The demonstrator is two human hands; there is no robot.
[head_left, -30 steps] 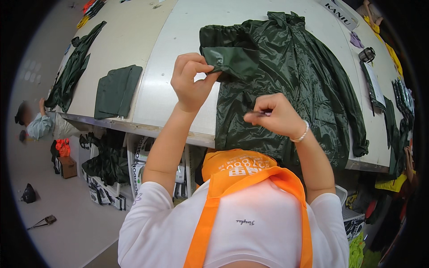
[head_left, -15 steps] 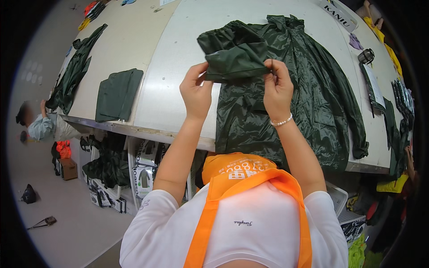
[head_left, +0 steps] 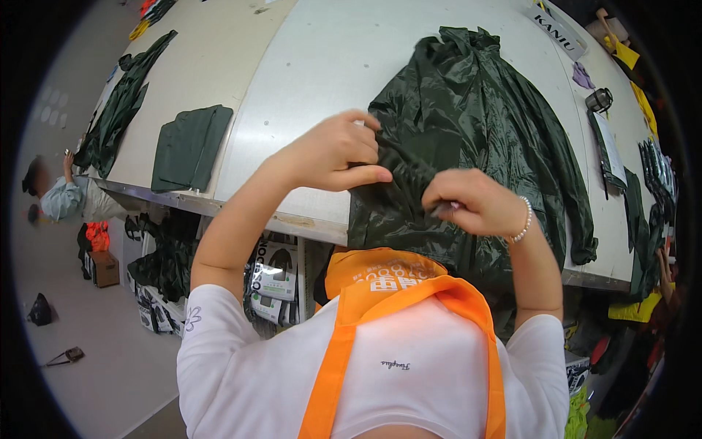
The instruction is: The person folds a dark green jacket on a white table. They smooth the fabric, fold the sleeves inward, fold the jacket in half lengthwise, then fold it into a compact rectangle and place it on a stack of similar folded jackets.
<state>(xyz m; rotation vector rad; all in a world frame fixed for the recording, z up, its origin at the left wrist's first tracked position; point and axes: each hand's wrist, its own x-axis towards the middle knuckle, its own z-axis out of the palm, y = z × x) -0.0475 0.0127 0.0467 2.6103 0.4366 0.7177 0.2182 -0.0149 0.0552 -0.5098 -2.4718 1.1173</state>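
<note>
Dark green glossy jacket (head_left: 512, 146) lies spread on the white counter (head_left: 314, 66), collar toward the far side. Its sleeve (head_left: 404, 183) is bunched between the hands. Left hand (head_left: 340, 152): grip apart, thumb clear of the index finger, at the sleeve. Right hand (head_left: 479, 201) (beaded bracelet (head_left: 523, 219) at the wrist): grip appears clamped on the sleeve, though motion blur hides detail. Folded green garment (head_left: 191, 146): well left, near the counter's front edge.
</note>
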